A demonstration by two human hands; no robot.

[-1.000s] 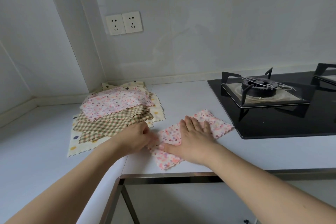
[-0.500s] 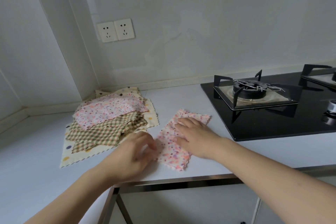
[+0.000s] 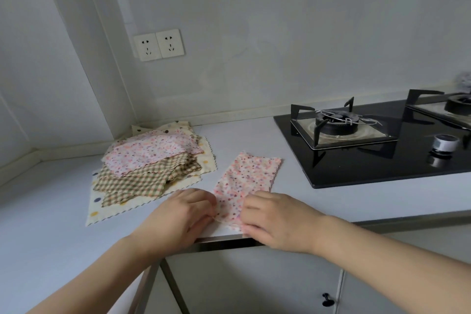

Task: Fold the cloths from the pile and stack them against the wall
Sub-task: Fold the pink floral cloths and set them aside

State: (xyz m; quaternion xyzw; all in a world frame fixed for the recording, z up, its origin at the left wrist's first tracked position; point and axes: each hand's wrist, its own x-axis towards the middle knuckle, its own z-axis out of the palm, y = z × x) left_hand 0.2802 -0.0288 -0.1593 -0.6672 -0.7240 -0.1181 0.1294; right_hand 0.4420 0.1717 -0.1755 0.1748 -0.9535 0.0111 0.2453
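Both our hands are sliding back toward us since a moment ago, down to the near end of the flowery cloth (image 3: 244, 183), and the cloth is lying longer and narrower now. We are folding this one cloth on the counter (image 3: 254, 132), just beside the pile (image 3: 150, 163) and near the stove (image 3: 377, 140). Our left hand (image 3: 178, 216) is pinching the near left corner with curled fingers. Our right hand (image 3: 277, 219) is pinching the near right corner the same way. Next, we think, we are needing to lift this end and bring it up to the far end, keeping the edges even. We are counting one cloth out here. The pile is showing about five cloths, but we cannot tell for sure. We are not seeing any folded stack by the wall (image 3: 280, 33) yet. We are seeing two burners and two wall sockets (image 3: 159, 44).
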